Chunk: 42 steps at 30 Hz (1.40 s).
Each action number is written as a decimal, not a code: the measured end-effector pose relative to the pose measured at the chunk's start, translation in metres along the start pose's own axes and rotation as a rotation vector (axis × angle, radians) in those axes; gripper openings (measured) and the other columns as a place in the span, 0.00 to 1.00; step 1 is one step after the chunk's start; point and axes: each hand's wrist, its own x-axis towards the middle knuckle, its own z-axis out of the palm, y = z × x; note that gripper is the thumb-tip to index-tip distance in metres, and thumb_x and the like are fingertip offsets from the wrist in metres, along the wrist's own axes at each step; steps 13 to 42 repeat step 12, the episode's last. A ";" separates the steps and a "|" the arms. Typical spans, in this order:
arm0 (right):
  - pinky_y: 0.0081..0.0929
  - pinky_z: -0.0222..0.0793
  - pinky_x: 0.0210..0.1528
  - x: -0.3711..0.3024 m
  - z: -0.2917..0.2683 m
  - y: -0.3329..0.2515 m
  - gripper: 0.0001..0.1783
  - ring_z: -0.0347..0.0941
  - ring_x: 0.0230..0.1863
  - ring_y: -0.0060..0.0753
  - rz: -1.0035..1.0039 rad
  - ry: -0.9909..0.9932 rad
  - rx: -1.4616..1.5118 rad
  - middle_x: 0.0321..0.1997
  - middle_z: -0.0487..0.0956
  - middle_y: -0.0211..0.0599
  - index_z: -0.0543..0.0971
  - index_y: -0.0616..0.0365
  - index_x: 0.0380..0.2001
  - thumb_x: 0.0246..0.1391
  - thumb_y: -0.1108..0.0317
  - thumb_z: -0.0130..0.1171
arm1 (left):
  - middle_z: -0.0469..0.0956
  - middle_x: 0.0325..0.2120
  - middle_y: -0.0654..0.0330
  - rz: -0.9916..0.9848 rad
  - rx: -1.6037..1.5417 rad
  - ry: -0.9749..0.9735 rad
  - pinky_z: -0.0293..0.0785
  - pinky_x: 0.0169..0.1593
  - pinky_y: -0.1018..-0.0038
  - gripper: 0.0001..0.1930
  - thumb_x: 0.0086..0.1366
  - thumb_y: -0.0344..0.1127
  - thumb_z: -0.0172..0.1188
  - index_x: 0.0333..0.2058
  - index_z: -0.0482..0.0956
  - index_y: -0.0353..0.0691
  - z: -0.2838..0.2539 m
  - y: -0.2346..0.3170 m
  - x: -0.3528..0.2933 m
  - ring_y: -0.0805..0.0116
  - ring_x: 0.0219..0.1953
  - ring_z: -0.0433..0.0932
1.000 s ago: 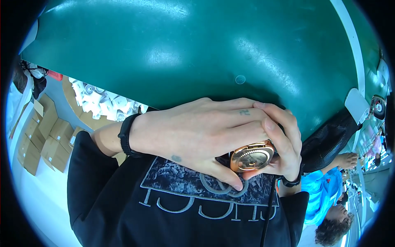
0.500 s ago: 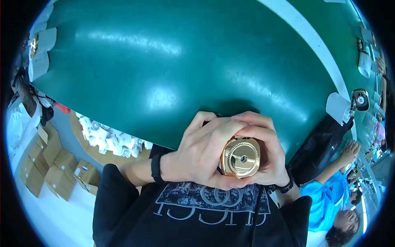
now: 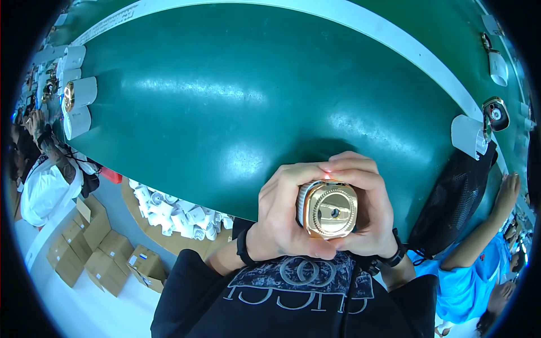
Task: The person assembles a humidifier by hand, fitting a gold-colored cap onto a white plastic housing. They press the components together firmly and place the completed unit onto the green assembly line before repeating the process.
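Observation:
Both my hands are wrapped round a gold-faced device [image 3: 326,226], close to my chest at the near edge of the green table. Its rounded-square face is shiny, with a notched ring and a dark hole in the middle. A white ribbed side shows at its left. My left hand [image 3: 284,209] grips that side, its thumb below the face. From the right, my right hand [image 3: 373,211] closes on the device, its fingers meeting the left ones at the top. A small red glow shows by those fingertips. The underside is hidden.
The green table [image 3: 225,101] has a white strip [image 3: 389,34] along it. At right lie a black mesh bag [image 3: 453,197], a white casing [image 3: 469,137] and a gold-rimmed part [image 3: 496,114]. White casings [image 3: 79,121] stand far left; a carton [image 3: 180,214] of white pieces and boxes [image 3: 110,262] are below.
My view has shifted, showing more of the far table. My left fingers have moved off the device's upper left, baring its white ribbed side. A red glow now shows at its top.

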 end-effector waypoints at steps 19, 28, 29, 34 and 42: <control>0.50 0.64 0.71 -0.007 0.022 0.008 0.44 0.66 0.71 0.57 0.049 0.058 0.293 0.67 0.70 0.48 0.71 0.57 0.62 0.43 0.60 0.83 | 0.81 0.42 0.48 0.020 0.011 0.027 0.75 0.50 0.59 0.51 0.56 0.78 0.63 0.52 0.75 0.28 -0.003 0.001 -0.011 0.50 0.41 0.82; 0.50 0.64 0.71 -0.007 0.022 0.008 0.44 0.66 0.71 0.57 0.049 0.058 0.293 0.67 0.70 0.48 0.71 0.57 0.62 0.43 0.60 0.83 | 0.81 0.42 0.48 0.020 0.011 0.027 0.75 0.50 0.59 0.51 0.56 0.78 0.63 0.52 0.75 0.28 -0.003 0.001 -0.011 0.50 0.41 0.82; 0.50 0.64 0.71 -0.007 0.022 0.008 0.44 0.66 0.71 0.57 0.049 0.058 0.293 0.67 0.70 0.48 0.71 0.57 0.62 0.43 0.60 0.83 | 0.81 0.42 0.48 0.020 0.011 0.027 0.75 0.50 0.59 0.51 0.56 0.78 0.63 0.52 0.75 0.28 -0.003 0.001 -0.011 0.50 0.41 0.82; 0.50 0.64 0.71 -0.007 0.022 0.008 0.44 0.66 0.71 0.57 0.049 0.058 0.293 0.67 0.70 0.48 0.71 0.57 0.62 0.43 0.60 0.83 | 0.81 0.42 0.48 0.020 0.011 0.027 0.75 0.50 0.59 0.51 0.56 0.78 0.63 0.52 0.75 0.28 -0.003 0.001 -0.011 0.50 0.41 0.82; 0.50 0.64 0.71 -0.007 0.022 0.008 0.44 0.66 0.71 0.57 0.049 0.058 0.293 0.67 0.70 0.48 0.71 0.57 0.62 0.43 0.60 0.83 | 0.81 0.42 0.48 0.020 0.011 0.027 0.75 0.50 0.59 0.51 0.56 0.78 0.63 0.52 0.75 0.28 -0.003 0.001 -0.011 0.50 0.41 0.82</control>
